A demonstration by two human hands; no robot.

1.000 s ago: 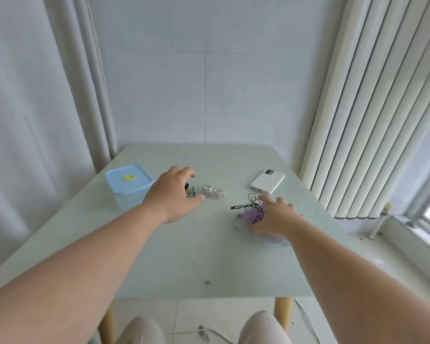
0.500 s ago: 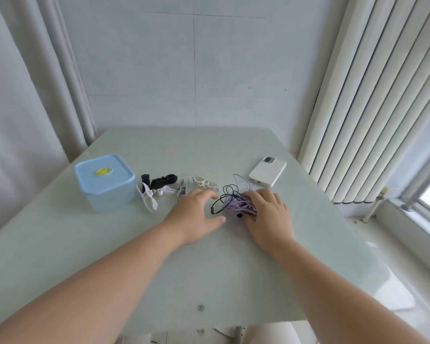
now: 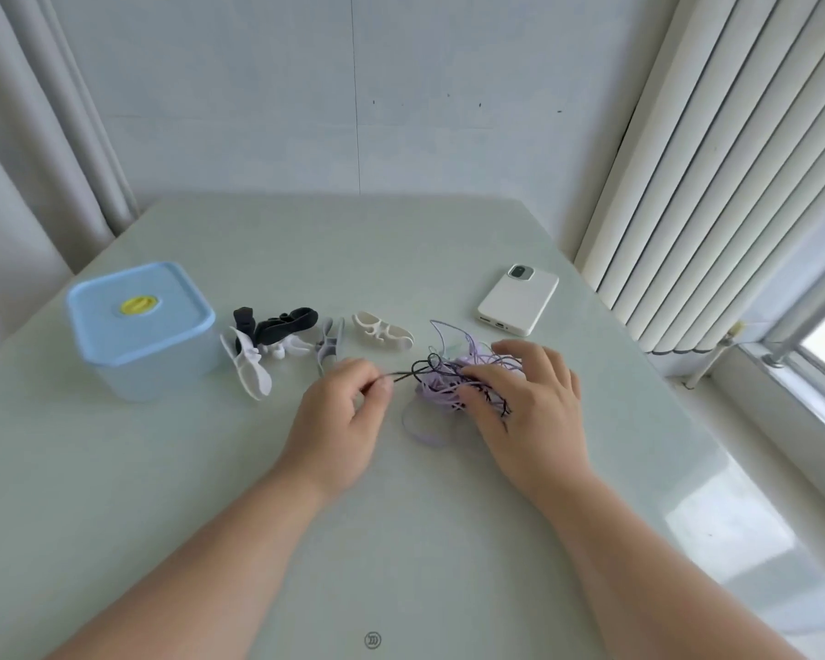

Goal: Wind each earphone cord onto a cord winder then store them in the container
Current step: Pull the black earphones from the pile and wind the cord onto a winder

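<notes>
Left hand (image 3: 344, 421) has shifted over from beside the tangle (image 3: 441, 390) and now pinches the black cord (image 3: 408, 373) between thumb and forefinger, drawing it leftward. My right hand (image 3: 529, 407) lies on the tangle, fingers loosely spread, pinning it mid-table, right of the winders (image 3: 277, 326). I judge we've barely started: nothing wound, winders bare, container (image 3: 139, 326) lid on, every cord left to do.

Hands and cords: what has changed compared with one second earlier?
The left hand moved right from the cord winders to the tangle and now pinches a black cord. The right hand stays on the tangle. The container and phone stayed put.
</notes>
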